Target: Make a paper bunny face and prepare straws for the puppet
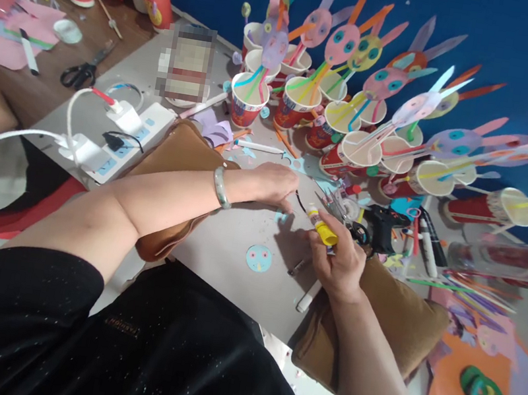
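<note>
My right hand (341, 260) is closed around a glue stick (323, 227) with a yellow end, held over the table. My left hand (276, 186) reaches in from the left with its fingers drawn together just above the tabletop. Whatever those fingers may hold is hidden. Small light-blue paper bits (281, 216) lie by its fingertips. Below both hands, a round light-blue paper face (259, 258) with pink eyes lies flat. Scissors (335, 205) rest just beyond my right hand. A white marker (309, 297) lies near the table's front edge.
Along the blue wall stand several paper cups (299, 100) with paper rabbit faces on coloured straws. Brown cushions (383, 316) lie under both forearms. A power strip (138, 137) with plugs is at left; black scissors (83, 70) lie farther back. Orange paper (469, 383) lies at right.
</note>
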Available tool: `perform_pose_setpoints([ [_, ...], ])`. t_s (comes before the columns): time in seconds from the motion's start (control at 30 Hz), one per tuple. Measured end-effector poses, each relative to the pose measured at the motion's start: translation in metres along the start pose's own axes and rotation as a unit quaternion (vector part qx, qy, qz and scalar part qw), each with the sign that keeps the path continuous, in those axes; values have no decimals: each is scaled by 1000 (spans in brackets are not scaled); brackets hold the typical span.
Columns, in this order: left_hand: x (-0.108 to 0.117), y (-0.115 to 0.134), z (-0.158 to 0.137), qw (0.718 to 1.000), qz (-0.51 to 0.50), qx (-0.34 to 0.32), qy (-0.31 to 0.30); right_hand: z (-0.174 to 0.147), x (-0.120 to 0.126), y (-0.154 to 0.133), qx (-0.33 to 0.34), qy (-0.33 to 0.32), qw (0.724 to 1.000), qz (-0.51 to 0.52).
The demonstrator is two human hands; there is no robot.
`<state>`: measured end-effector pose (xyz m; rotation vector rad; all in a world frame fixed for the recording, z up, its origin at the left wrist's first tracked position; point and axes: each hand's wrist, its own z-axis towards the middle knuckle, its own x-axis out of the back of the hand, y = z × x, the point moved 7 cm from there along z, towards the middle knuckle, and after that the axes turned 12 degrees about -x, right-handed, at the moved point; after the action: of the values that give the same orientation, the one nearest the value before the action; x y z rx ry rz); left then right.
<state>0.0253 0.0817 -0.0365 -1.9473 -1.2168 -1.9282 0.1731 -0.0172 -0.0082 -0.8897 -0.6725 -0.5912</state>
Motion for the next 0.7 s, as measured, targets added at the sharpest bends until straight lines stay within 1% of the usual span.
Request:
perform_pose_setpoints([
  [0.13, -3, -2, 2, 1000, 9, 5, 1, 3, 3, 1, -29, 1, 999, 23],
  [0.3, -6, -5, 2, 999, 28, 18, -2, 6, -2, 9, -116, -43, 991, 48],
  [0.4, -6, -6, 1, 999, 38, 23, 14, 6, -5, 13, -148, -63, 985, 55],
  [0.53, -7, -8, 2, 997, 57, 23, 36, 7, -10, 12, -155, -74, 983, 56],
  [0.7, -6, -7, 1, 995, 80, 35, 51, 7, -15, 7, -124, -80, 988, 49],
])
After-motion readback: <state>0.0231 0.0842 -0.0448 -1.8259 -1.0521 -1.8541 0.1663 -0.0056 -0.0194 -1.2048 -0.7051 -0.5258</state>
